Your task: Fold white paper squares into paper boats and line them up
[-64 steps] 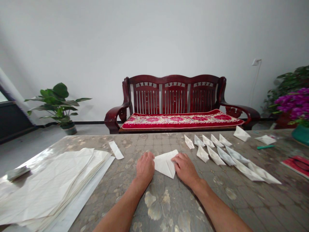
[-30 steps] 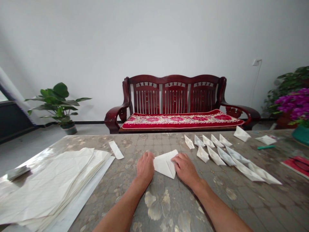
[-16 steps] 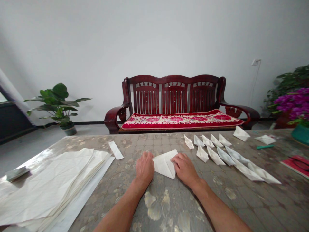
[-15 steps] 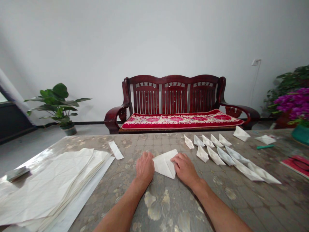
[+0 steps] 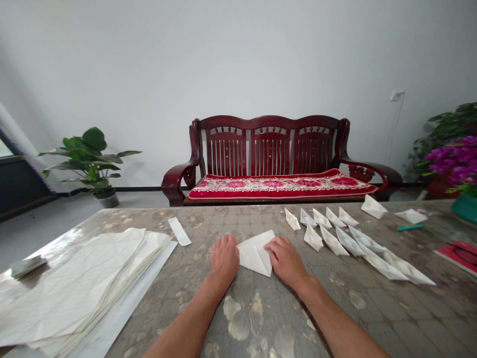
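A folded sheet of white paper [image 5: 255,252] lies on the table between my two hands. My left hand [image 5: 224,256] is closed on its left edge, fingers curled and partly hidden behind the knuckles. On the opposite side, my right hand [image 5: 286,259] pinches the paper's right edge between thumb and fingers. Creases and a folded flap show on the paper's face, and one corner points toward me. Right of my hands, several folded paper boats [image 5: 331,241] sit in slanting rows. A stack of white paper sheets [image 5: 85,278] spreads over the left of the table.
A narrow paper strip [image 5: 179,231] lies beyond the stack, and a small greyish block [image 5: 28,267] rests at its left. To the right are a green pen [image 5: 411,227], a red book [image 5: 456,256] with glasses, and a flower pot [image 5: 464,209]. A wooden bench [image 5: 270,149] stands behind the table.
Almost nothing differs. Both hands stay on the folded paper in the same hold, and the whole view has shifted very slightly.
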Tool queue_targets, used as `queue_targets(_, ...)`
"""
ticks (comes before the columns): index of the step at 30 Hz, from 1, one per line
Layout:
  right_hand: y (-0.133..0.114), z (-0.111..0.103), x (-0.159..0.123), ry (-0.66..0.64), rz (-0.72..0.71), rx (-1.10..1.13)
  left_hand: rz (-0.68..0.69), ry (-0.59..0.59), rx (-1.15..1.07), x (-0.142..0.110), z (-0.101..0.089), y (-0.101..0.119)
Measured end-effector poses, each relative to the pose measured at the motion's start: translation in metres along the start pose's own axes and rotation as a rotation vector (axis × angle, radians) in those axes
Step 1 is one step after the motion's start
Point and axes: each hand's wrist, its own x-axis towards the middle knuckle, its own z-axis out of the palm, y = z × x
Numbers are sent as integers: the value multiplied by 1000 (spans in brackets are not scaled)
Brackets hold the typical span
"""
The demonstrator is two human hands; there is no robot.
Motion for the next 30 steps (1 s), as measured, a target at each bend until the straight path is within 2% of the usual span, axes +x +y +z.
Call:
queue_targets(6, 0, 0, 0, -1, -5, -11, 19, 3, -2, -1, 1, 1)
queue_targets(12, -2, -2, 0, 9, -2, 0, 201, 52, -4, -8, -4, 5)
queue_targets(19, -2, -1, 0, 4, -7, -16, 329, -10, -50, -9, -3, 7)
queue_targets(24, -2, -1, 0, 14, -9, -2, 390, -8, -63, -10, -3, 8)
queue_targets(30, -2, -1, -1, 16, -12, 12, 351, -8, -166, -20, 6, 17)
